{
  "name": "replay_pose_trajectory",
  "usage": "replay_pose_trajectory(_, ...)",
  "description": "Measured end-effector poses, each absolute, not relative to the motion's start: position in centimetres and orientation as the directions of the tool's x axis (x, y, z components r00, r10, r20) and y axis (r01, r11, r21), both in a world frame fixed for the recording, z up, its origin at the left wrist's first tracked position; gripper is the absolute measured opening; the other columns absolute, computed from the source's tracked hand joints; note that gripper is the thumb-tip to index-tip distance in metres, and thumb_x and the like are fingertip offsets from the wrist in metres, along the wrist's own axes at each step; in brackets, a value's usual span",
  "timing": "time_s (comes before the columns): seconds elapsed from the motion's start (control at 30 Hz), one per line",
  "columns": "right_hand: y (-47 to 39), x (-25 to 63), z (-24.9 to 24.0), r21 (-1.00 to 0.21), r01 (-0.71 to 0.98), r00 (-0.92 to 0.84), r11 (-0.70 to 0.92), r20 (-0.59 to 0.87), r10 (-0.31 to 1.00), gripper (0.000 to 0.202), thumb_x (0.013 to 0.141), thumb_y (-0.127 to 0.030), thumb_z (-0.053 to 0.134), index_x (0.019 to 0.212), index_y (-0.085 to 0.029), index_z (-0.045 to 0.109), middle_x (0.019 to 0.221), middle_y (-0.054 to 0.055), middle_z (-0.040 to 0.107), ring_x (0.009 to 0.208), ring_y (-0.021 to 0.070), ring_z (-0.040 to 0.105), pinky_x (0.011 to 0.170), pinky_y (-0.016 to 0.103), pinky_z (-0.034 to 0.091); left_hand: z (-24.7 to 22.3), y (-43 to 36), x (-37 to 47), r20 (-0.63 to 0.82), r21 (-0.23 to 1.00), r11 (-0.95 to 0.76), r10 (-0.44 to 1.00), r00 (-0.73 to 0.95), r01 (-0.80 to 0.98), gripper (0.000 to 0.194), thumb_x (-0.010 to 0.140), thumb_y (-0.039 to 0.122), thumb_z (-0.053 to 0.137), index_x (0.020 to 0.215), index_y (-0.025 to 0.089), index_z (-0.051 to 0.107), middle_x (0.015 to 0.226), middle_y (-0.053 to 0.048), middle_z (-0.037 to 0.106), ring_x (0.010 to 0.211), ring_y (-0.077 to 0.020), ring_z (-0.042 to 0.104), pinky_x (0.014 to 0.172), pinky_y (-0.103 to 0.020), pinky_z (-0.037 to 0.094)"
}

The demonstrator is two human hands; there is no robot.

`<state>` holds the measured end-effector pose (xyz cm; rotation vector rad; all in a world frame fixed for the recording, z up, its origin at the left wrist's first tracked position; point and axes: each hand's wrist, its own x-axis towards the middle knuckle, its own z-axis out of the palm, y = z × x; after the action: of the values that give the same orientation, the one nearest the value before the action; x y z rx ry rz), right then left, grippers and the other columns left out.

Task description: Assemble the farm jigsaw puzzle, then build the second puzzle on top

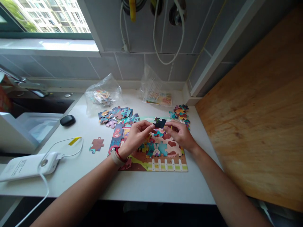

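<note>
A partly built colourful jigsaw puzzle (161,157) lies flat on the white counter (146,186) in front of me. Both hands hover over its upper part. My left hand (136,138) and my right hand (181,134) pinch one dark blue puzzle piece (159,122) between their fingertips, held just above the puzzle. A band sits on my left wrist. Loose pieces lie in a pile at the puzzle's upper left (117,115) and in a smaller pile at its upper right (181,113). A single brown piece (96,144) lies alone to the left.
Two clear plastic bags (103,93) (155,90) rest by the tiled wall. A black mouse (67,120), a white power bank (28,165) with cable, and a sink (35,107) are at left. A wooden board (258,119) leans at right.
</note>
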<state>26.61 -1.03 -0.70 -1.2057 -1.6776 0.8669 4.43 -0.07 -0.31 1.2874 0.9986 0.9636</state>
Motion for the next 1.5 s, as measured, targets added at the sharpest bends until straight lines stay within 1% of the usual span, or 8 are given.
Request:
replay_pose_trajectory(0.13,-0.9,26.4,-0.8,-0.964,0.211,-0.18,0.163,0.126,0.976,0.04,0.093,-0.056,0.067,0.074,-0.021,0.063,0.071,-0.002,0.055,0.063,0.0143,0.051,0.059,0.027,0.043,-0.3,-0.9,4.7,0.034,0.991,-0.073,0.944,0.327,0.108,0.034,0.095,0.052,0.071,0.092,0.018,0.075,0.081,-0.005,0.079,0.066,-0.0174,0.074,0.058,-0.026,0.06)
replay_pose_trajectory(0.23,-0.4,27.3,-1.2,-0.986,0.158,-0.075,0.053,0.041,0.996,0.037,0.093,-0.058,0.061,0.083,-0.023,0.06,0.069,-0.002,0.059,0.057,0.0138,0.049,0.054,0.025,0.041,-0.4,-1.4,4.8,0.216,0.89,-0.341,0.899,0.381,0.301,0.021,0.101,0.039,0.065,0.1,0.023,0.078,0.09,-0.005,0.081,0.075,-0.0188,0.075,0.068,-0.032,0.063)
replay_pose_trajectory(0.43,0.3,29.3,-1.9,-0.841,0.535,0.072,0.076,0.136,0.988,0.019,0.088,-0.03,0.051,0.077,-0.022,0.064,0.068,0.001,0.065,0.067,0.0191,0.06,0.065,0.03,0.047,-0.6,-1.5,4.7,0.476,0.64,-0.697,0.69,0.546,0.323,0.017,0.104,0.021,0.06,0.112,0.022,0.075,0.108,-0.008,0.079,0.102,-0.022,0.072,0.09,-0.041,0.063)
replay_pose_trajectory(0.6,0.0,29.3,-1.9,-0.747,0.652,0.052,0.126,0.21,0.976,0.023,0.091,-0.024,0.05,0.093,-0.021,0.073,0.082,0.004,0.073,0.071,0.0201,0.064,0.072,0.032,0.051,-0.6,-1.4,4.6,0.418,0.563,-0.728,0.659,0.625,0.391,0.02,0.104,0.022,0.061,0.12,0.025,0.072,0.127,-0.009,0.074,0.123,-0.0266,0.065,0.105,-0.051,0.059)
replay_pose_trajectory(0.83,-0.4,29.3,-1.7,-0.633,0.703,-0.258,0.325,0.199,0.945,0.036,0.087,-0.028,0.072,0.123,-0.025,0.076,0.132,0.009,0.07,0.116,0.0269,0.07,0.103,0.04,0.056,-1.0,-1.5,4.4,0.329,0.47,-0.752,0.636,0.699,0.462,0.019,0.102,0.022,0.061,0.116,0.025,0.073,0.145,-0.009,0.064,0.143,-0.0326,0.052,0.117,-0.059,0.052)
replay_pose_trajectory(1.17,0.1,29.6,-1.7,-0.619,0.695,-0.266,0.365,0.25,0.931,0.027,0.095,-0.031,0.067,0.118,-0.024,0.08,0.125,0.009,0.078,0.122,0.0285,0.071,0.111,0.045,0.053,-1.3,-1.4,4.5,0.294,0.443,-0.765,0.616,0.731,0.466,0.02,0.104,0.024,0.059,0.119,0.027,0.071,0.145,-0.007,0.065,0.142,-0.0309,0.055,0.116,-0.058,0.052)
replay_pose_trajectory(1.4,0.3,29.7,-2.2,-0.606,0.76,-0.086,0.235,0.264,0.961,0.033,0.105,-0.033,0.045,0.1,-0.021,0.076,0.091,0.008,0.08,0.085,0.0246,0.075,0.081,0.035,0.056,-1.2,-1.5,4.4,0.275,0.447,-0.756,0.625,0.731,0.478,0.019,0.105,0.024,0.058,0.118,0.026,0.071,0.145,-0.007,0.064,0.143,-0.0304,0.053,0.118,-0.055,0.051)
replay_pose_trajectory(1.5,0.4,29.7,-2.1,-0.602,0.767,-0.038,0.22,0.299,0.953,0.025,0.099,-0.031,0.057,0.114,-0.022,0.074,0.104,0.008,0.078,0.09,0.025,0.073,0.085,0.035,0.055,-1.2,-1.4,4.4,0.285,0.449,-0.759,0.621,0.73,0.471,0.019,0.104,0.025,0.059,0.12,0.026,0.071,0.144,-0.008,0.065,0.142,-0.0304,0.054,0.117,-0.056,0.052)
